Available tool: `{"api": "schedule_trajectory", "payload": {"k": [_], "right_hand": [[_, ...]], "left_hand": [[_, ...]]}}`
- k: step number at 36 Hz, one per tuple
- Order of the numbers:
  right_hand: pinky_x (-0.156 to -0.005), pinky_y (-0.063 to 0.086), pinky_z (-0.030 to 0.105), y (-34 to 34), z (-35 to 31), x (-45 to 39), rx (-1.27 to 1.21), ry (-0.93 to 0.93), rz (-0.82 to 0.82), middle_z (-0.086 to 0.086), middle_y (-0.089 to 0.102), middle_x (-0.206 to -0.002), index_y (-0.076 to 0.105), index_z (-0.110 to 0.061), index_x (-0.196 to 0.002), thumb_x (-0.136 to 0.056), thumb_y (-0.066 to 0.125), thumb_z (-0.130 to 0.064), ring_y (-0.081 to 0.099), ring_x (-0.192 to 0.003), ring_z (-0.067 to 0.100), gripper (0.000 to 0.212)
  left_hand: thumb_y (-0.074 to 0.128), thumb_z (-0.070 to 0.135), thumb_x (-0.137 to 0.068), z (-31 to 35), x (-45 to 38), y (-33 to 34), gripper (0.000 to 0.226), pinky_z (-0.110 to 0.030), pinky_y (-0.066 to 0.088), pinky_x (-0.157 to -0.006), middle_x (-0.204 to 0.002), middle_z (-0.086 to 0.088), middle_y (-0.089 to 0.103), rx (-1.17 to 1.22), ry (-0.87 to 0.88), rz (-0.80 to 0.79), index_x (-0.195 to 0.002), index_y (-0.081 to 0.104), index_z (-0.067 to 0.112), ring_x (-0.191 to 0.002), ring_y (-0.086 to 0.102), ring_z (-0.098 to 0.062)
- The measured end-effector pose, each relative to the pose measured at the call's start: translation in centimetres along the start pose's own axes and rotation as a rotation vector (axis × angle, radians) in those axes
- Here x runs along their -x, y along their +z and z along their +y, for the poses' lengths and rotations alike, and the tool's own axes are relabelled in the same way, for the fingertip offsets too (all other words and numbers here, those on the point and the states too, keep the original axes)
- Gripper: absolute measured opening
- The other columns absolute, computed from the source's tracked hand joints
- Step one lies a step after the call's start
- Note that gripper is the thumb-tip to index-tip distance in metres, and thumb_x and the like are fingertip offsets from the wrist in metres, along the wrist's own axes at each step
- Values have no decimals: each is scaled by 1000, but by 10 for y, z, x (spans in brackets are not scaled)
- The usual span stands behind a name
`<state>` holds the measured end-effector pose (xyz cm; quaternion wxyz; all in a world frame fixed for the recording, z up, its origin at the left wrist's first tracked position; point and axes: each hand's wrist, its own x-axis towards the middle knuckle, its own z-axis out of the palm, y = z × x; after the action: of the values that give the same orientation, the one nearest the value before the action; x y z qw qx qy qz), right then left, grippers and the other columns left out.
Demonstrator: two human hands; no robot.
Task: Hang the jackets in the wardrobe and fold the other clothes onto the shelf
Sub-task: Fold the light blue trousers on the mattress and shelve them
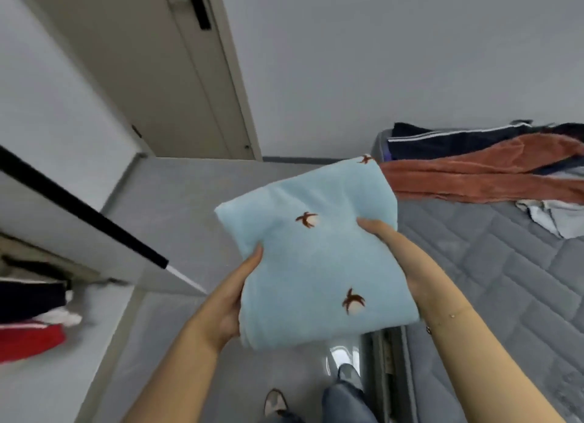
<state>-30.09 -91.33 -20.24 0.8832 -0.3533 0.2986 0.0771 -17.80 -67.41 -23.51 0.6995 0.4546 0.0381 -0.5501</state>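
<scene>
- Head view: folded blue garment (313, 258) held left of the bed (493, 264); left hand (227, 308) and right hand (407, 264) each clasp an edge in a firm grip
- Step, by my judgement: carrying it; next it needs laying flat on the shelf (47, 283), further left

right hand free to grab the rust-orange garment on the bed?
Probably not as things stand: the right hand and left hand both hold the folded light-blue bird-print garment. The rust-orange garment lies uncovered on the grey quilted mattress beyond.
</scene>
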Motion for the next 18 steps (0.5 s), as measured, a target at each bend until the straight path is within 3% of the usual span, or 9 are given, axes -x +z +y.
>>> {"api": "schedule_trajectory", "payload": {"k": [2,6,9,11,14,15,18], "right_hand": [[-86,54,47,22,-13,-16,68,74,-50,13,68,-120,74,-21,-111,-74,82,-36,67,-107,34,41],[-84,55,47,91,-35,-52,288,232,-193,11,69,-119,76,-22,-105,-71,84,-40,68,-106,34,40],[-83,56,46,136,-36,-74,422,298,-312,10,69,-120,75,-25,-108,-70,84,-44,67,-108,33,43],[-78,57,44,165,-33,-85,489,320,-375,9,70,-118,75,-26,-107,-70,83,-46,68,-105,32,43],[-76,57,43,216,-24,-94,557,306,-443,10,71,-115,77,-25,-102,-72,81,-45,70,-102,32,37],[-78,57,43,235,-20,-94,577,294,-476,10,71,-115,77,-25,-104,-74,80,-45,69,-102,32,36],[-90,54,42,299,-4,-90,667,216,-600,7,71,-115,72,-23,-115,-81,73,-48,68,-106,29,42]], "left_hand": [[71,60,-78,4,15,-5,54,-38,54,-88,-133,-4,61,88,-3,58,-121,68,28,-122,59,-23],[74,75,-48,16,54,-18,57,-37,59,-64,-107,-3,74,154,64,347,-87,80,33,-92,72,-25],[80,78,-34,27,83,-24,62,-38,58,-58,-100,-2,75,201,167,529,-79,78,36,-84,73,-24],[73,76,-50,40,106,-25,47,-35,58,-54,-96,0,76,208,298,629,-80,77,40,-80,74,-21],[71,55,-76,60,144,-35,34,-30,55,-48,-85,1,76,234,466,800,-96,74,28,-70,74,-17],[74,46,-76,67,161,-37,27,-29,55,-48,-78,0,76,252,539,875,-93,73,24,-65,73,-17],[83,33,-62,85,215,-50,23,-41,58,-73,-85,-4,75,309,700,964,-82,79,23,-76,73,-25]]}}
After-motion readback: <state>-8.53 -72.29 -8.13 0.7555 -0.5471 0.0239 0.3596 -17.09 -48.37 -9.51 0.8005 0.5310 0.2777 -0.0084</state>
